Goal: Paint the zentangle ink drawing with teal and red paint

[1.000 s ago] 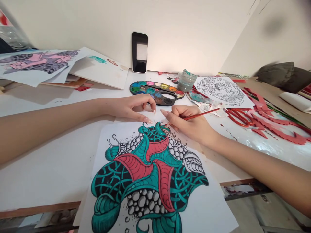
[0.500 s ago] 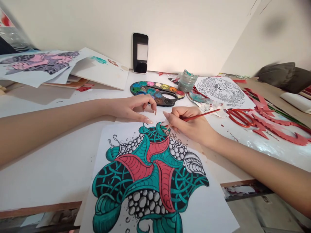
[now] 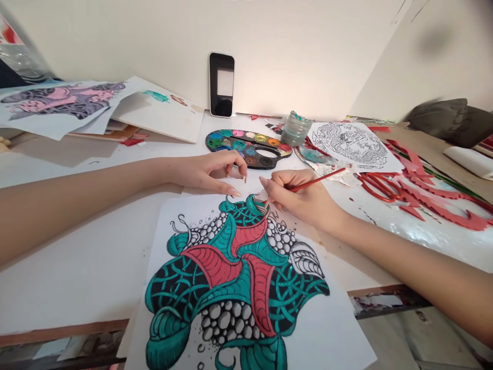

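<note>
An art workspace is shown: a white worktop (image 3: 77, 288) against a cream wall (image 3: 115, 36) is spread with a watercolour palette (image 3: 246, 149), a paint-smeared jar (image 3: 296, 128), a painted ink drawing (image 3: 234, 282), red scissors (image 3: 375, 186) and red paper cut-outs (image 3: 435, 203).

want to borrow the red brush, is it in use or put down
In use: the red-handled paintbrush is pinched in the right hand, its tip over the teal-and-red drawing.
</note>
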The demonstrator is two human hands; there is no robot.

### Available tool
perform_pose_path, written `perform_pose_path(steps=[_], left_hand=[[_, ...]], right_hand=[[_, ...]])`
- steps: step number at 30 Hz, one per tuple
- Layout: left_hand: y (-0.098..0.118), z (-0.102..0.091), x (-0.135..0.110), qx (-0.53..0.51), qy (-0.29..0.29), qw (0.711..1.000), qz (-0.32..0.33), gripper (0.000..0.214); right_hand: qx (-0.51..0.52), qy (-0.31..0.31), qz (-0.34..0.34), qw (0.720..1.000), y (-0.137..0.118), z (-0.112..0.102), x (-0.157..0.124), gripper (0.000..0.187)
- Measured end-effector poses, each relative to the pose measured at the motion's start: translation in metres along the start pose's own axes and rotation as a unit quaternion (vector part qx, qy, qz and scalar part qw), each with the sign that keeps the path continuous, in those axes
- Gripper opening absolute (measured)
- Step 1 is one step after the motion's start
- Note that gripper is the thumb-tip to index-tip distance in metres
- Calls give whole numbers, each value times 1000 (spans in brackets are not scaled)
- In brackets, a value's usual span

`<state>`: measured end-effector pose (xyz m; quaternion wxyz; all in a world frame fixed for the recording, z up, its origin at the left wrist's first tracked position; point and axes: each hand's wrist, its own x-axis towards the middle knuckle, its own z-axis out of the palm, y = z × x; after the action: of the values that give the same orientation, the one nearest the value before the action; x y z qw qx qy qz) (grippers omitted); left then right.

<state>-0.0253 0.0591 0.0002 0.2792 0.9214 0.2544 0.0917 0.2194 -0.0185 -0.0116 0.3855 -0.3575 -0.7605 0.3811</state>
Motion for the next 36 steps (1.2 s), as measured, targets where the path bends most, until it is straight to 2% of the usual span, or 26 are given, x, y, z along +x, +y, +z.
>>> perform_pose_path(steps=[15, 30, 36], left_hand=[[0, 0, 0, 0, 4, 1000, -8, 48], [1, 0, 0, 2, 4, 1000, -2, 45], [4, -2, -1, -9, -14, 1000, -24, 53]], right_hand=[[-38, 4, -16, 999, -1, 0, -1, 48], [2, -7, -3, 1000, -2, -2, 0, 49], [20, 30, -21, 999, -4, -2, -1, 55]])
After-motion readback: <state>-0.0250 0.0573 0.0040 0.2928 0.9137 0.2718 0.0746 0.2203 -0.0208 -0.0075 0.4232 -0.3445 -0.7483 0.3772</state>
